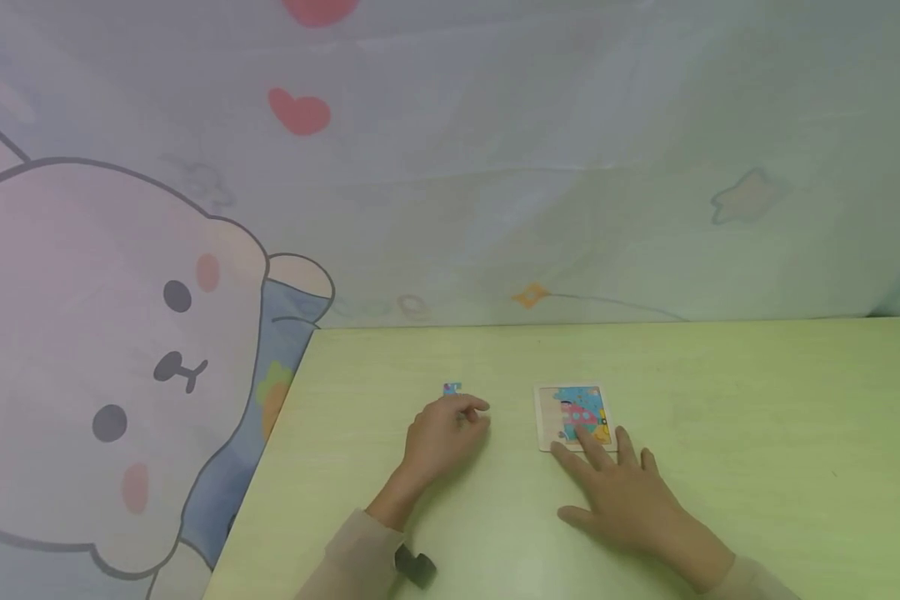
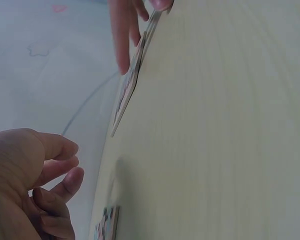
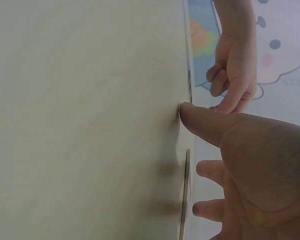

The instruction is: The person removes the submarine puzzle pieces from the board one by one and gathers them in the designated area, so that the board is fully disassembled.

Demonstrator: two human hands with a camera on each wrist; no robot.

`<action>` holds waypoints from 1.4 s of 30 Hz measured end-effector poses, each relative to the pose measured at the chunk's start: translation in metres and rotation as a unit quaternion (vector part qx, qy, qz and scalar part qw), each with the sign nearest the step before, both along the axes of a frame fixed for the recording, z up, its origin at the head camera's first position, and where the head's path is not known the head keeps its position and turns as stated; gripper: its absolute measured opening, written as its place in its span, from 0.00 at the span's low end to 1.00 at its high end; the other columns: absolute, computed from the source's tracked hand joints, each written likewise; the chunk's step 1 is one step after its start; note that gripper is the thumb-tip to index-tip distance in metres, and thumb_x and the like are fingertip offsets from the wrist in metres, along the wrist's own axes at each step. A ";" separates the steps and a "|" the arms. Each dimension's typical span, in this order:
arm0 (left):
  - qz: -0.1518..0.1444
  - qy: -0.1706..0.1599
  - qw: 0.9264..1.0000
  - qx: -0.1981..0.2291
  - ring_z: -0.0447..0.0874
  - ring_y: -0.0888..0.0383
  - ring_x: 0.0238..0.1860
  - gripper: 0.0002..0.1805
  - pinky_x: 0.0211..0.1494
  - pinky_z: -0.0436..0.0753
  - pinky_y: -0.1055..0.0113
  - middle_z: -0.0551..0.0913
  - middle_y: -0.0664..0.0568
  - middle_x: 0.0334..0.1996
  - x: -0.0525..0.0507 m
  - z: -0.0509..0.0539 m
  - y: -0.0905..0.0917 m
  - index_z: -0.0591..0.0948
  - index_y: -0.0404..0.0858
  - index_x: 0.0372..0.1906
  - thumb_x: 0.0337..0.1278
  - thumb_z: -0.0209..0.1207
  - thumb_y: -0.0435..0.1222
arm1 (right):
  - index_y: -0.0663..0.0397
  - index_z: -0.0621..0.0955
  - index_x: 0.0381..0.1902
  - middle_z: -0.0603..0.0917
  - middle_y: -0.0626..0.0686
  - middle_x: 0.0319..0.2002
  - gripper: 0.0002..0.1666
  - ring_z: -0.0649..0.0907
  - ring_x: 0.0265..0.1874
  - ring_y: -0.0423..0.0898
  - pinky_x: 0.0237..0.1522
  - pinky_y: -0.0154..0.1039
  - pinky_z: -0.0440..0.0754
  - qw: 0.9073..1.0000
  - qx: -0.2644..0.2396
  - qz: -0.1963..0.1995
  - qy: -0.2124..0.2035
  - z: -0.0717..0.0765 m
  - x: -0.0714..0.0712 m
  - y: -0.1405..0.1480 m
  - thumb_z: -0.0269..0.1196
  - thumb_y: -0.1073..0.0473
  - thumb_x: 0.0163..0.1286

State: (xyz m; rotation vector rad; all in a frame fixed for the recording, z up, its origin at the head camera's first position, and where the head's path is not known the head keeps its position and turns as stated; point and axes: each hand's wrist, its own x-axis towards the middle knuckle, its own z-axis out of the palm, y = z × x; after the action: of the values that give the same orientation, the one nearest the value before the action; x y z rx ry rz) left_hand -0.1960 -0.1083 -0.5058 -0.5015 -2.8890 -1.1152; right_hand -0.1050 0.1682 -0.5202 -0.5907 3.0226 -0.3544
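A small jigsaw puzzle board [image 1: 537, 419] with a pale frame lies flat on the table. Blue, pink and yellow pieces [image 1: 583, 400] fill most of it; a strip at its left shows bare wood. My right hand [image 1: 630, 504] spreads its fingers over the near edge, the index and middle fingertips at the board. My left hand [image 1: 444, 437] hovers left of the board, fingers loosely curled, and nothing shows between them in the left wrist view. Just beyond it lie loose puzzle pieces [image 1: 452, 387], partly hidden by the hand; their number I cannot tell.
The light wooden table [image 1: 757, 467] ends at a back edge against a hanging cloth [image 1: 570, 167] printed with a cartoon animal, hearts and a star. A dark strap end [image 1: 416, 567] hangs by the left sleeve [image 1: 363, 550].
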 end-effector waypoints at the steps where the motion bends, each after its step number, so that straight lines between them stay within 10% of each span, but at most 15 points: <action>1: -0.003 -0.004 1.000 0.000 0.67 0.67 0.17 0.12 0.15 0.57 0.74 0.86 0.63 0.37 -0.002 -0.001 0.004 0.90 0.46 0.50 0.65 0.62 0.40 | 0.36 0.68 0.79 0.65 0.59 0.78 0.46 0.64 0.68 0.83 0.56 0.80 0.66 1.000 -0.001 -0.001 0.005 0.000 -0.002 0.001 0.64 0.30 0.68; 3: -0.004 -0.017 1.000 -0.001 0.57 0.66 0.15 0.12 0.16 0.56 0.73 0.86 0.64 0.36 -0.005 -0.001 0.013 0.90 0.47 0.50 0.65 0.63 0.41 | 0.36 0.68 0.79 0.64 0.59 0.78 0.46 0.65 0.67 0.83 0.55 0.80 0.67 1.000 -0.002 -0.003 0.014 0.001 -0.006 0.004 0.65 0.30 0.67; 22: -0.038 -0.067 0.997 -0.019 0.79 0.67 0.29 0.14 0.33 0.79 0.67 0.84 0.68 0.35 -0.038 -0.018 0.096 0.89 0.49 0.50 0.65 0.66 0.48 | 0.40 0.66 0.80 0.61 0.64 0.78 0.46 0.63 0.65 0.87 0.55 0.81 0.67 1.000 -0.015 -0.004 -0.012 0.002 -0.037 0.027 0.62 0.31 0.71; 42: 0.009 -0.058 0.997 -0.057 0.75 0.65 0.29 0.17 0.34 0.75 0.68 0.78 0.65 0.31 -0.043 -0.020 0.115 0.89 0.46 0.45 0.60 0.72 0.53 | 0.44 0.68 0.79 0.63 0.64 0.78 0.45 0.61 0.65 0.90 0.54 0.82 0.68 1.000 -0.019 0.008 0.006 0.001 -0.041 0.027 0.61 0.31 0.72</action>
State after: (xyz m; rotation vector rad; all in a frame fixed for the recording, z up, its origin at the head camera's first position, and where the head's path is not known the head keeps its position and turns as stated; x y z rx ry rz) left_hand -0.2391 0.0071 -0.5255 -0.4268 -3.0636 -1.0144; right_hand -0.1457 0.1955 -0.5191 -0.6222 3.0266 -0.4111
